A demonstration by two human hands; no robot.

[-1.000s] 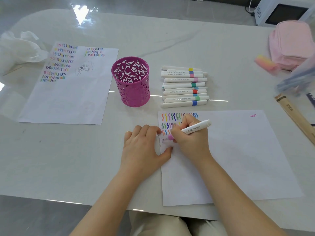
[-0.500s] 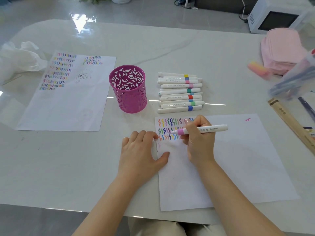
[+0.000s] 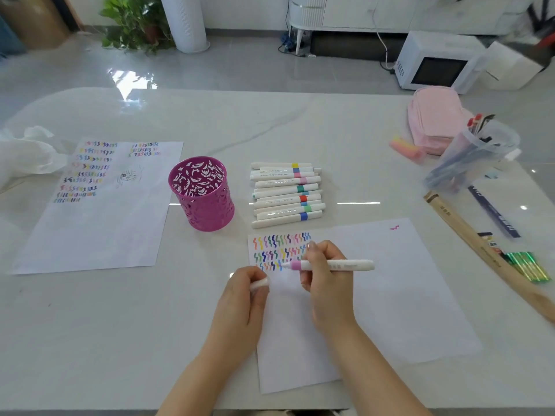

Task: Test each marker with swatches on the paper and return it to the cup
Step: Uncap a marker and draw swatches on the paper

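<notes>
Close to the near edge of the tabletop [image 3: 120,325], the left grip [image 3: 243,301] is curled round a small white cap [image 3: 259,285], pinched at the fingertips. Just beside it, the right grip [image 3: 329,289] is clamped on the marker [image 3: 354,265] near its pink band. The barrel lies almost level above the paper [image 3: 405,295], and the bare tip points left toward the cap.

The marker looks like a light, stiff plastic tube, smooth and round, so it would likely roll if laid down loose. The mid-barrel hold, behind the band, seems the right place. The tip is probably soft felt that stains what it brushes, so fingers belong clear of it. The cap is small and easy to fumble, and it probably needs a straight push to seat.

Rows of swatches [image 3: 280,247] fill the paper's far left corner. Beyond them lies a pile of capped markers [image 3: 286,193]. Left of the pile stands the pink cup [image 3: 202,193], upright, with no marker showing inside. Its cut-out wall suggests it is light and may tip if knocked at the rim.
</notes>
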